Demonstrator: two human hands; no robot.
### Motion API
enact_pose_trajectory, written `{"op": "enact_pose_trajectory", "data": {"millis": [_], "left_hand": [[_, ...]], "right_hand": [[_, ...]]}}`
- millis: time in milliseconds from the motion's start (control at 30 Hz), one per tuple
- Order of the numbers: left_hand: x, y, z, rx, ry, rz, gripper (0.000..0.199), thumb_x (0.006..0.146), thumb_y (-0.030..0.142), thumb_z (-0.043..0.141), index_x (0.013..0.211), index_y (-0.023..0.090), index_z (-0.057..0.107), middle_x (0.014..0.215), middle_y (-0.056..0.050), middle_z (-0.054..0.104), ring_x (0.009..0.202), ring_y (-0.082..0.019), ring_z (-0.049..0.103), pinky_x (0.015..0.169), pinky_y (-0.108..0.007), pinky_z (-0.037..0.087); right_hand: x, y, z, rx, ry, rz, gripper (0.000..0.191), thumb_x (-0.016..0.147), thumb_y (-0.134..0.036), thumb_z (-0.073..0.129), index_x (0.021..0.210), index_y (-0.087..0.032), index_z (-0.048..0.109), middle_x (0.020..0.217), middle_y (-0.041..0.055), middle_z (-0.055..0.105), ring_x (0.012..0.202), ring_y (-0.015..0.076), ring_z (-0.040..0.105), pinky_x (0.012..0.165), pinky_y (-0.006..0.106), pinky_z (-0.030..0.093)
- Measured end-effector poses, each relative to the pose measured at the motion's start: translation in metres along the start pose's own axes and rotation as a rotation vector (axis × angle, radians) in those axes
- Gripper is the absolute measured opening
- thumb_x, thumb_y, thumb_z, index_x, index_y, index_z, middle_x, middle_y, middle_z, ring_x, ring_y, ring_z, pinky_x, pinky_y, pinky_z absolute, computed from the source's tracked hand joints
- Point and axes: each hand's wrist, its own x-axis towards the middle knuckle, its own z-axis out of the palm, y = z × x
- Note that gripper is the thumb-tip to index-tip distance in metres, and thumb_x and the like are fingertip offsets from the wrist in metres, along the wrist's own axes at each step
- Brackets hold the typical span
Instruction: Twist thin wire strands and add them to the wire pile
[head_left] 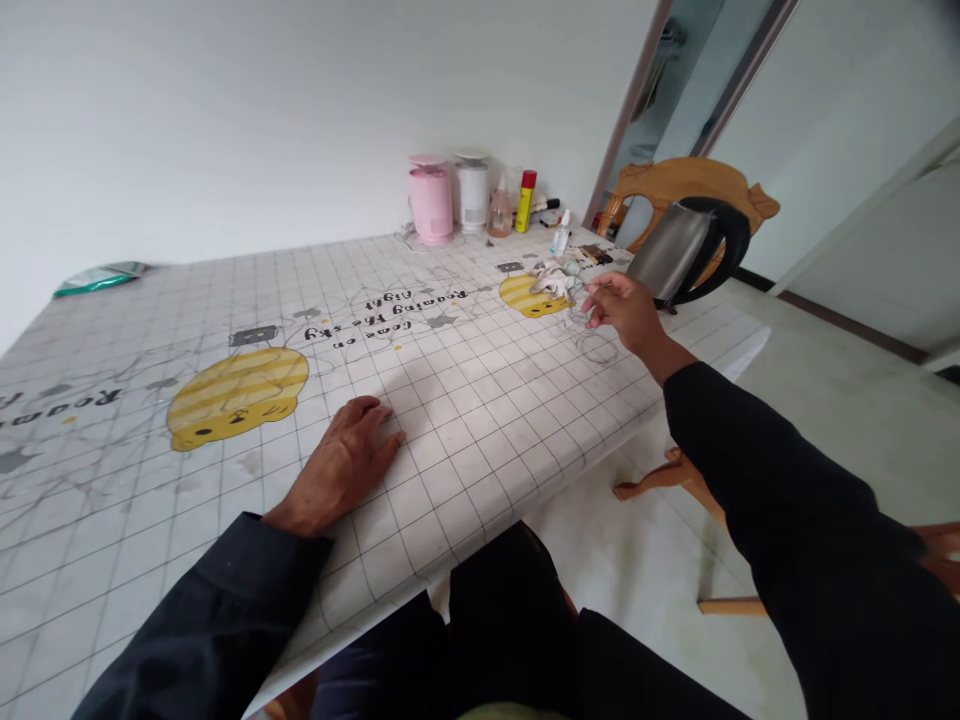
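Note:
My left hand (341, 465) rests on the grid-patterned tablecloth (465, 430), palm down, its fingers slightly bent and the thumb apart; nothing is in it. Farther right and over the table, my right hand (624, 312) is pinched at the fingertips. Faint loops of thin wire (598, 347) run up to these fingers, which seem to grip a strand; the exact contact is too fine to see. Just beyond the fingertips lies a crumpled pair of whitish gloves (553, 278). A metal kettle (667, 250) with a black handle stands right behind the right hand.
Along the wall stand a pink canister-shaped device (430, 205), a white one (472, 195), a pinkish bottle (499, 213), a yellow can with a red cap (525, 205) and a small clear bottle (561, 235). A green-and-white packet (101, 278) lies far left. A wooden chair (694, 175) adjoins the table's right end.

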Motion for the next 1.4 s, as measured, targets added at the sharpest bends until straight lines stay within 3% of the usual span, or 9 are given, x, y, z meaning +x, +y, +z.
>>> {"op": "enact_pose_trajectory", "data": {"millis": [100,267,400,667,800,967,1100,1267,1400], "left_hand": [[0.000,0.001,-0.001,0.000,-0.005,-0.003,0.034,0.106,0.040,0.059,0.129,0.017,0.067,0.139,-0.023,0.064,0.130,-0.040,0.067,0.112,-0.062,0.061],[0.001,0.003,-0.003,-0.003,-0.015,-0.016,0.034,0.105,0.040,0.058,0.129,0.018,0.068,0.140,-0.022,0.064,0.131,-0.039,0.066,0.113,-0.060,0.060],[0.001,0.002,-0.003,-0.009,-0.024,-0.021,0.036,0.105,0.043,0.058,0.129,0.018,0.068,0.140,-0.021,0.065,0.131,-0.038,0.066,0.114,-0.060,0.059],[0.001,0.000,-0.002,-0.003,-0.025,-0.018,0.038,0.106,0.044,0.057,0.129,0.016,0.069,0.139,-0.021,0.066,0.131,-0.039,0.065,0.114,-0.060,0.058],[0.001,0.002,-0.003,-0.007,-0.016,-0.021,0.033,0.105,0.042,0.058,0.128,0.021,0.069,0.139,-0.019,0.066,0.130,-0.038,0.067,0.113,-0.060,0.059],[0.001,0.003,-0.004,-0.018,-0.007,0.001,0.031,0.104,0.039,0.061,0.127,0.021,0.069,0.137,-0.020,0.067,0.130,-0.039,0.067,0.114,-0.061,0.058],[0.001,0.003,-0.003,-0.031,-0.006,-0.002,0.031,0.103,0.038,0.060,0.128,0.021,0.070,0.136,-0.020,0.068,0.130,-0.040,0.067,0.113,-0.062,0.058],[0.000,0.001,-0.001,-0.018,-0.030,-0.009,0.033,0.103,0.035,0.061,0.130,0.019,0.070,0.139,-0.022,0.067,0.131,-0.041,0.066,0.115,-0.063,0.057],[-0.001,0.003,-0.001,-0.016,-0.038,-0.016,0.034,0.103,0.035,0.059,0.131,0.018,0.069,0.139,-0.022,0.067,0.130,-0.040,0.066,0.116,-0.062,0.057]], "right_hand": [[0.000,-0.003,0.007,0.001,0.017,0.030,0.038,0.094,-0.057,0.083,0.097,-0.025,0.063,0.088,0.0021,0.080,0.041,0.0088,0.055,0.045,0.027,0.059],[-0.004,-0.006,0.010,0.018,-0.021,0.098,0.040,0.094,-0.060,0.080,0.102,-0.026,0.059,0.103,0.0059,0.083,0.053,0.0156,0.072,0.041,0.026,0.057],[-0.004,0.000,0.012,0.028,-0.027,0.069,0.041,0.092,-0.060,0.084,0.098,-0.025,0.063,0.087,0.0044,0.080,0.054,0.0161,0.072,0.046,0.027,0.058],[0.000,0.002,0.021,0.013,0.084,-0.143,0.028,0.095,-0.050,0.083,0.090,-0.026,0.070,0.061,-0.0035,0.062,0.046,0.0096,0.047,0.041,0.022,0.040],[-0.009,-0.011,0.025,-0.108,0.020,-0.147,0.024,0.100,-0.048,0.078,0.093,-0.025,0.070,0.061,-0.0029,0.065,0.043,0.0096,0.047,0.040,0.023,0.037],[-0.015,-0.029,0.026,-0.357,-0.159,-0.078,0.020,0.102,-0.036,0.074,0.087,-0.022,0.074,0.077,0.0044,0.080,0.059,0.0155,0.071,0.049,0.025,0.047],[-0.004,-0.038,0.020,-0.451,-0.285,-0.015,0.023,0.099,-0.028,0.076,0.078,-0.020,0.078,0.085,0.0065,0.084,0.066,0.0164,0.076,0.051,0.023,0.048],[0.014,-0.042,0.013,-0.381,-0.285,-0.002,0.020,0.099,-0.035,0.079,0.087,-0.019,0.081,0.087,0.0090,0.084,0.062,0.0184,0.076,0.044,0.022,0.041],[0.018,-0.044,0.014,-0.309,-0.245,-0.022,0.019,0.100,-0.035,0.078,0.093,-0.018,0.082,0.079,0.0084,0.081,0.054,0.0149,0.069,0.046,0.023,0.041]]}}
